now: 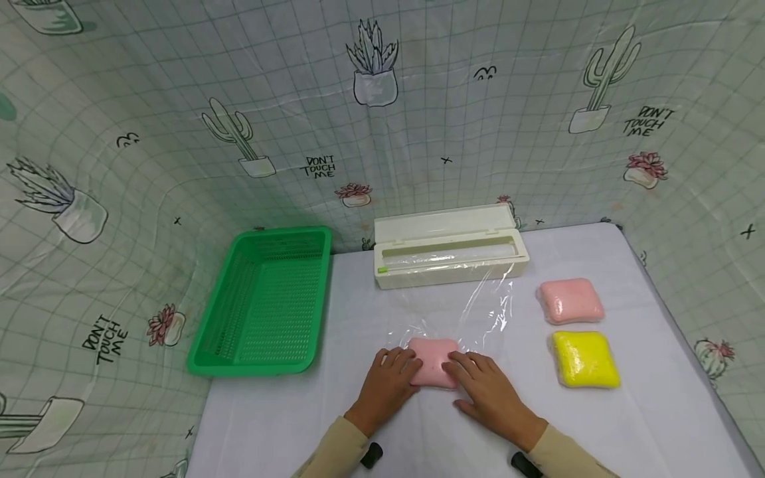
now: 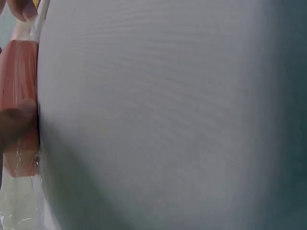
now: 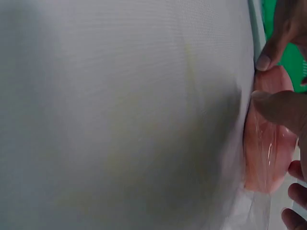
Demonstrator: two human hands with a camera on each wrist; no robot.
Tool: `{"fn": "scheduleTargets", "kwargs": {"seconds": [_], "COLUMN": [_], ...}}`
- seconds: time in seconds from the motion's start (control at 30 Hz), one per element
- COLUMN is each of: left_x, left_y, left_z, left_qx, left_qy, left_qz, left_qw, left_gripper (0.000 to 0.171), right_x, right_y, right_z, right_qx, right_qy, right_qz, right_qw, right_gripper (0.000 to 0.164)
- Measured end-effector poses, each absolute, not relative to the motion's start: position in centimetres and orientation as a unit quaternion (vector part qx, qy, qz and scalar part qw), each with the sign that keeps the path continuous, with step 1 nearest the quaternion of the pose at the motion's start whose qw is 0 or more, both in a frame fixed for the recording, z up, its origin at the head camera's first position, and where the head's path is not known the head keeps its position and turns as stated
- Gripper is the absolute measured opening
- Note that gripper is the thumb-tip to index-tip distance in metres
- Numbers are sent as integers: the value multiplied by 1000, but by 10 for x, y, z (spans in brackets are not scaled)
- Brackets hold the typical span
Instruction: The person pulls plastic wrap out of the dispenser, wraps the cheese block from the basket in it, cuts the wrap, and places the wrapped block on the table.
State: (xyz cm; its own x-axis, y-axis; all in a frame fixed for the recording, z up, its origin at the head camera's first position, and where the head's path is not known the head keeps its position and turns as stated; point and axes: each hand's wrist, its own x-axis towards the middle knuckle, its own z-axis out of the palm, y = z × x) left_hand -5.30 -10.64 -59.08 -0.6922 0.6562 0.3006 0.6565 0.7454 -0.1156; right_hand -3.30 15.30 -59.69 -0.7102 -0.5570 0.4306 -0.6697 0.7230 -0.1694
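Observation:
A pink rounded block (image 1: 433, 364) lies flat on the table in front of me, with clear plastic film (image 2: 21, 139) stretched over its side. My left hand (image 1: 388, 382) holds its left end, fingers at the upper surface and thumb (image 2: 19, 117) against the near side. My right hand (image 1: 487, 392) rests its fingertips on the right end, its fingers loosely extended and its thumb off to the near side. Beyond the block, a film sheet (image 1: 499, 309) runs up to a white cling film dispenser (image 1: 451, 275), whose lid stands raised.
A green perforated basket (image 1: 259, 367) stands at the left. Another pink block (image 1: 572, 301) and a yellow block (image 1: 586, 359), both shiny, lie on the right of the white-covered table (image 1: 651, 411). A patterned curtain (image 1: 430, 139) encloses the back and sides.

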Motion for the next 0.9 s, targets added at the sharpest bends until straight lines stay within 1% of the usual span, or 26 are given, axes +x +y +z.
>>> {"fn": "scheduleTargets", "kwargs": {"seconds": [0.1, 0.23, 0.3, 0.4, 0.6, 0.67, 0.8, 0.87, 0.9], "left_x": [-54, -55, -55, -55, -56, -57, -60, -63, -64], "left_y": [-105, -104, -104, -103, -97, -94, -89, -86, -85], "left_z": [-590, -588, -587, -584, -575, -572, -566, -565, -566], "left_qx": [-360, -369, -372, -376, -378, -374, -365, -360, -358], "left_qy": [-918, -915, -914, -913, -912, -913, -916, -917, -918], "left_qz": [5, -2, -4, -16, -40, -34, 0, 22, 29], "left_qw": [168, 165, 163, 157, 156, 161, 165, 168, 170], "left_gripper": [46, 40, 39, 38, 40, 46, 65, 66, 63], "right_x": [-39, -45, -47, -49, -54, -57, -64, -67, -69], "right_y": [148, 148, 150, 155, 168, 170, 173, 174, 175], "right_z": [-601, -602, -600, -593, -573, -568, -561, -558, -557], "right_qx": [339, 343, 345, 340, 315, 310, 295, 287, 285], "right_qy": [-905, -897, -895, -896, -903, -906, -912, -915, -916], "right_qz": [158, 160, 170, 200, 256, 261, 269, 273, 275], "right_qw": [201, 227, 227, 204, 139, 125, 95, 77, 69], "right_gripper": [73, 53, 45, 39, 38, 37, 34, 32, 31]}}
